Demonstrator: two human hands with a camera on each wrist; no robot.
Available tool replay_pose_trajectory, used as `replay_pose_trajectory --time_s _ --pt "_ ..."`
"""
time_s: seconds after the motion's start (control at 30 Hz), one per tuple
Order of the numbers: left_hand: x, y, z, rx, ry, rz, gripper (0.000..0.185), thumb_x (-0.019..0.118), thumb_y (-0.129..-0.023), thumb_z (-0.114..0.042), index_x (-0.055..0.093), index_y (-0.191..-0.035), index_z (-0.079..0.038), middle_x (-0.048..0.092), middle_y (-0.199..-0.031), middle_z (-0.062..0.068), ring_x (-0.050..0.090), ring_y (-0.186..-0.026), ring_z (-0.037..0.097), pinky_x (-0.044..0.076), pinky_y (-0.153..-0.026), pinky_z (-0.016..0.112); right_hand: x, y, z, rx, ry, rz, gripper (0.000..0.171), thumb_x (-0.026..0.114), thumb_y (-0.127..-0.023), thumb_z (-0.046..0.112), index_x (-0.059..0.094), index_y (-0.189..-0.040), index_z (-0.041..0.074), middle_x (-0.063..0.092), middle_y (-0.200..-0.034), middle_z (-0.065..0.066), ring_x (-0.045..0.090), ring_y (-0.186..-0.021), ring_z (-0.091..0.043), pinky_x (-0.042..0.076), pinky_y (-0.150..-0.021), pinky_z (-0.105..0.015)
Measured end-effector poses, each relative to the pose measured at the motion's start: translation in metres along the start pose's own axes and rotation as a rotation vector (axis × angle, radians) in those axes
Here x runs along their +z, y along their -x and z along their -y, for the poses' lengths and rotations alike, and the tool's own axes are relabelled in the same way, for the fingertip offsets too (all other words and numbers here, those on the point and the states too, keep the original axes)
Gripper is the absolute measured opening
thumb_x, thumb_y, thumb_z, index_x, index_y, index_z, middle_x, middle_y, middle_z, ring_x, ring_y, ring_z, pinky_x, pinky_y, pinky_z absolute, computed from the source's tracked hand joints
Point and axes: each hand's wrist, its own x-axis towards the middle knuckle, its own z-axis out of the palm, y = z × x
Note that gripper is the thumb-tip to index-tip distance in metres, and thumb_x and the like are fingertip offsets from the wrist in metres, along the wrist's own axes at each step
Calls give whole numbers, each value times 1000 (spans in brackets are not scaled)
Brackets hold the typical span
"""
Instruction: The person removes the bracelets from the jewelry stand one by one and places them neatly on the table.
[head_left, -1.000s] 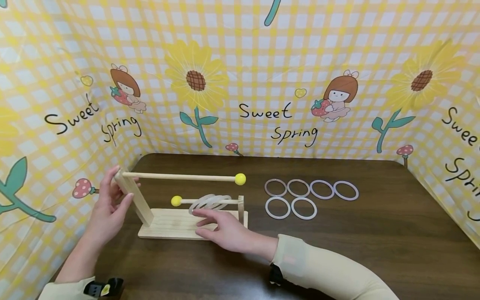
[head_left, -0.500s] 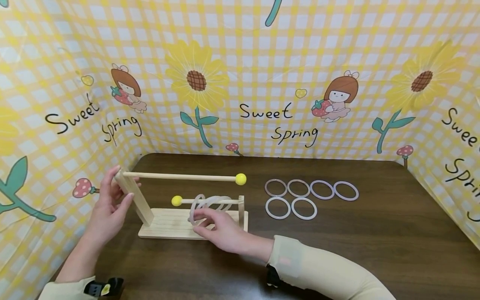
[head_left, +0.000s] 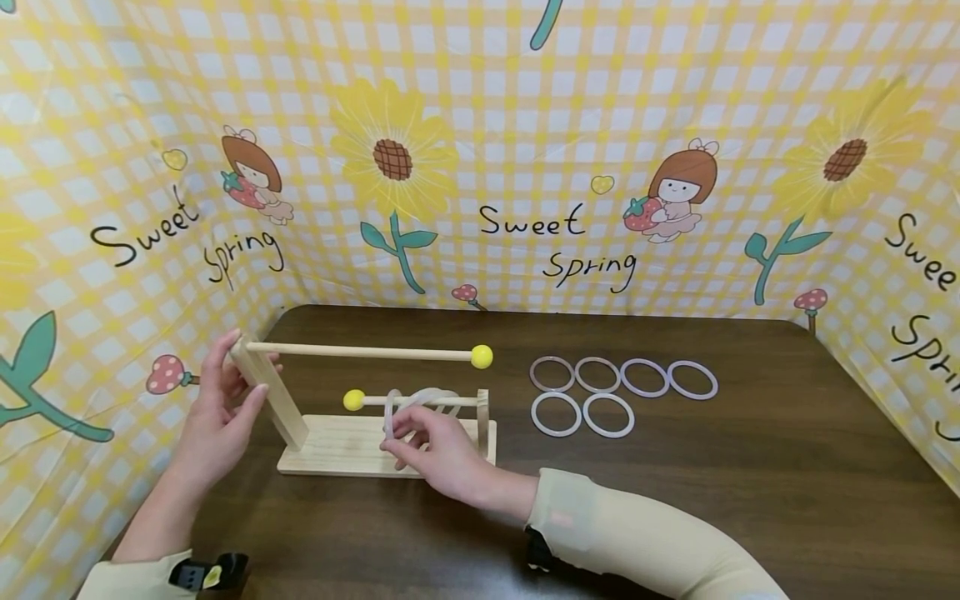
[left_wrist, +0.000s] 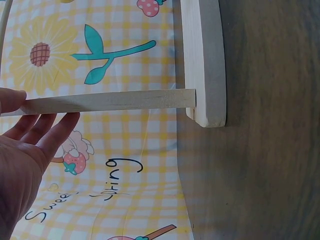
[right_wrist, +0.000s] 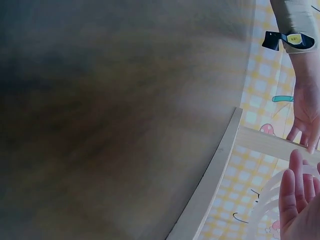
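Observation:
A wooden stand (head_left: 337, 446) sits on the dark table. Its tall left post (head_left: 277, 408) carries an upper rod (head_left: 360, 352) tipped with a yellow ball. My left hand (head_left: 242, 372) holds the top of that post, thumb in front and fingers behind; the left wrist view shows the post (left_wrist: 110, 101) against my fingers (left_wrist: 45, 135). A short right post carries a lower rod (head_left: 371, 401) with a few translucent rings on it. My right hand (head_left: 405, 433) pinches the leftmost ring (head_left: 389, 408), which stands upright on the rod. In the right wrist view the rings (right_wrist: 270, 200) are blurred.
Several loose rings (head_left: 607, 415) lie flat in two rows right of the stand. A yellow checked cloth (head_left: 525, 167) walls the table (head_left: 750, 467) at the back and both sides. The table's rear edge runs just behind the stand.
My right hand rose from the stand's base to the rings on the lower rod and took hold of the leftmost one, tipping it upright. The left hand stayed on the post.

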Motion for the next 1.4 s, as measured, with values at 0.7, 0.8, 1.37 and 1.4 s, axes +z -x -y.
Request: replay_pose_trajectory --time_s 0.7,0.8,1.37,1.4 --pt "1 1 -1 -23 -4 -15 76 46 -91 21 15 -152 -12 53 -123 -17 55 -110 -1 44 -82 10 13 -18 19 -11 -92 76 17 59 -96 3 61 -113 1 71 -99 -8 69 -63 -15 38 -44 -18" --pt "2 0 -1 -37 -6 -24 76 46 -91 21 16 -152 -12 54 -122 -17 55 -110 0 45 -82 10 15 -22 21 -15 -97 83 15 58 -96 1 61 -111 0 71 -98 -9 69 -63 -14 36 -44 -18" --pt "3 1 0 -35 -24 -36 77 47 -90 22 17 -152 -12 54 -120 -19 55 -108 -2 44 -82 9 -10 -3 36 -116 6 185 11 59 -96 3 63 -107 1 68 -87 -8 62 -61 -10 39 -49 -17" --pt "3 1 0 -34 -24 -36 77 47 -90 22 17 -152 -12 54 -120 -19 55 -108 -2 44 -82 9 -14 -1 37 -125 2 185 12 59 -96 3 63 -107 -1 68 -87 -9 62 -60 -13 39 -49 -18"
